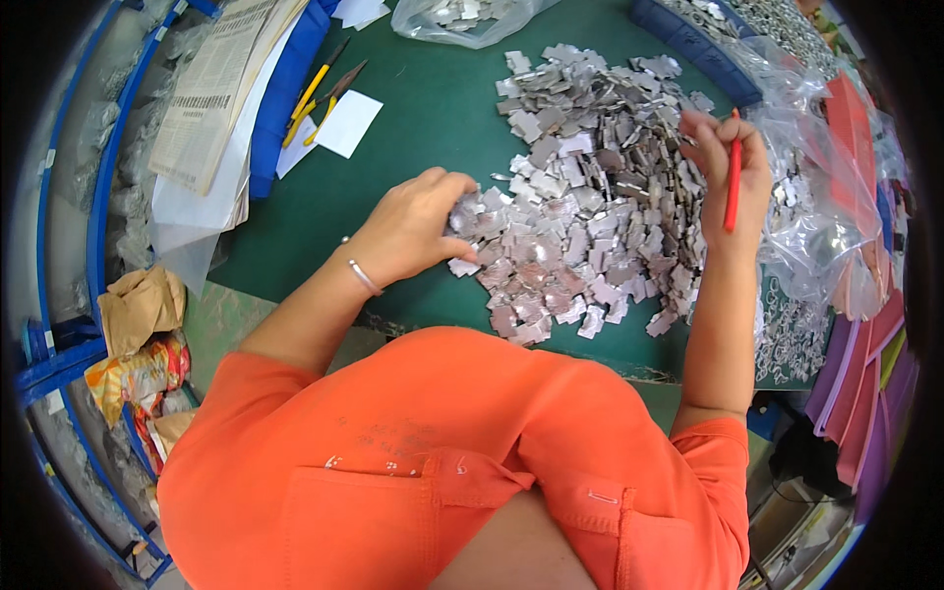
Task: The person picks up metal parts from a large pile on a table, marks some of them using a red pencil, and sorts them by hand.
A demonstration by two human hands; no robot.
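A wide heap of small flat silvery metal pieces (580, 216) lies on the green tabletop. My left hand (418, 218) rests at the heap's left edge, thumb and fingers spread apart around a few pieces there; the fingertips are partly hidden. At the heap's right side is my right hand (737, 172), with a red pen (734, 182) held upright among its curled fingers. Its thumb and forefinger reach toward the pieces, and whether they pinch one I cannot make out.
Yellow-handled pliers (313, 103) and white paper slips (349, 124) lie at the back left beside a blue bin (280, 108) with newspapers (211, 93). A clear bag (472, 20) stands at the back. A blue tray (703, 49) and plastic bags (811, 206) crowd the right.
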